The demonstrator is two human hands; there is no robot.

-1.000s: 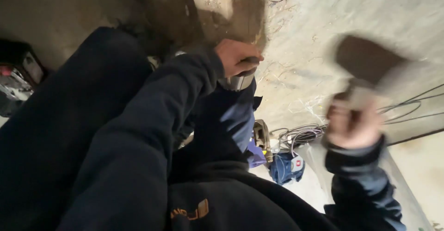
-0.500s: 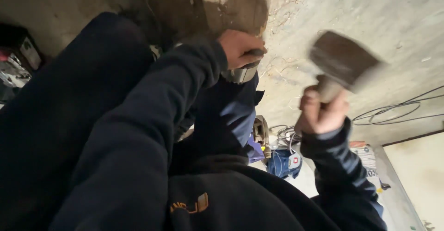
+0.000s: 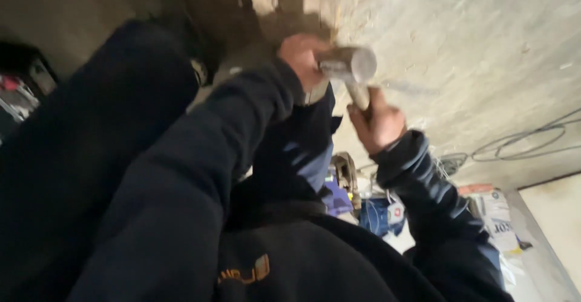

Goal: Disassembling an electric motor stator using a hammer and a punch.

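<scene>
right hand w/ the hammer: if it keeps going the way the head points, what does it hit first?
Most likely the left hand, or whatever it grips: the hammer head in the right hand is right beside it. Blur hides whether they touch.

I see a rough grey concrete surface (image 3: 484, 54) filling the upper right, with thin dark cables (image 3: 520, 144) looping across it. Below lie white printed sacks (image 3: 497, 212) beside a blue machine (image 3: 378, 216), dimly lit.
</scene>
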